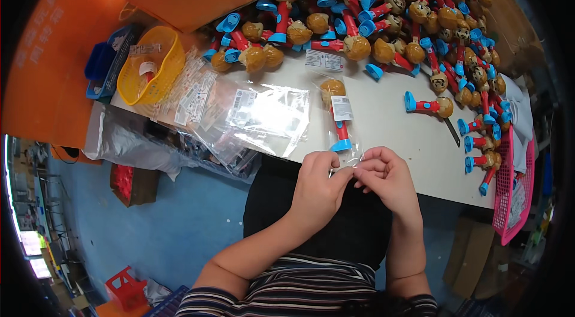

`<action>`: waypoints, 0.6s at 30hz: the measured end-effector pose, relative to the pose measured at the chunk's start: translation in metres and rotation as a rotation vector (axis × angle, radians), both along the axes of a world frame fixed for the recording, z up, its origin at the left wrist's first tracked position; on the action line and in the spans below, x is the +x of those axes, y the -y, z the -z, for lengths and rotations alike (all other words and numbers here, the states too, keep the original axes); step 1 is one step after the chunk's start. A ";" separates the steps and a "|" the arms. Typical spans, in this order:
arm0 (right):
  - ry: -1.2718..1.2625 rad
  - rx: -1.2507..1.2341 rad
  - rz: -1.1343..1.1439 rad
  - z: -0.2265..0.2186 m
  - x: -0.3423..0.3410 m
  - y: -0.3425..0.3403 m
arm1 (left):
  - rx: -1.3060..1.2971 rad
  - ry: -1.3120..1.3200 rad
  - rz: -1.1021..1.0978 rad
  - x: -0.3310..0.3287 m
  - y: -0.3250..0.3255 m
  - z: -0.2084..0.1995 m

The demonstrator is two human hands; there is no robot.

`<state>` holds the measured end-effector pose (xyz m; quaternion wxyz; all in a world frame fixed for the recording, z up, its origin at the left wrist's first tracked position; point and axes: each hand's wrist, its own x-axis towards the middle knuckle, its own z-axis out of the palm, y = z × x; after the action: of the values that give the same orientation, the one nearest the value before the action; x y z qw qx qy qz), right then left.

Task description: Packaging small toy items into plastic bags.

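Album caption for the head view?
Left hand and right hand pinch the near end of a clear bag holding a toy, before a heap of similar toys.

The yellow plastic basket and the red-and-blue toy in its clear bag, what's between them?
Between the yellow basket and bagged toy, the head view shows flat, clear plastic bags, then a narrow bare strip of white table.
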<state>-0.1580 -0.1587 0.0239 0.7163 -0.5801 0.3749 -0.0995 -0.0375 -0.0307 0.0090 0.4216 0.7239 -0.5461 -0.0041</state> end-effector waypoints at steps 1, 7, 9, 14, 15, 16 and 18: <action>-0.004 -0.006 -0.007 -0.001 0.001 0.000 | 0.026 -0.056 0.023 0.001 -0.001 -0.001; -0.013 0.020 -0.039 -0.003 0.002 0.005 | -0.014 -0.080 0.008 -0.002 0.000 -0.003; -0.006 0.040 -0.035 -0.002 0.002 0.005 | -0.036 -0.071 0.006 -0.003 0.001 0.003; 0.009 0.033 -0.012 0.001 0.001 0.005 | -0.107 0.006 -0.001 -0.007 0.005 0.010; 0.008 0.033 -0.011 0.001 0.001 0.005 | -0.108 0.015 -0.004 -0.008 0.006 0.010; 0.018 0.031 0.000 0.002 0.001 0.004 | -0.108 0.023 -0.008 -0.008 0.007 0.009; 0.027 0.030 0.011 0.003 0.002 0.003 | -0.096 0.007 -0.001 -0.008 0.008 0.009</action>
<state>-0.1563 -0.1616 0.0213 0.7293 -0.5659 0.3697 -0.1058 -0.0451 -0.0391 -0.0005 0.4540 0.7031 -0.5468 0.0246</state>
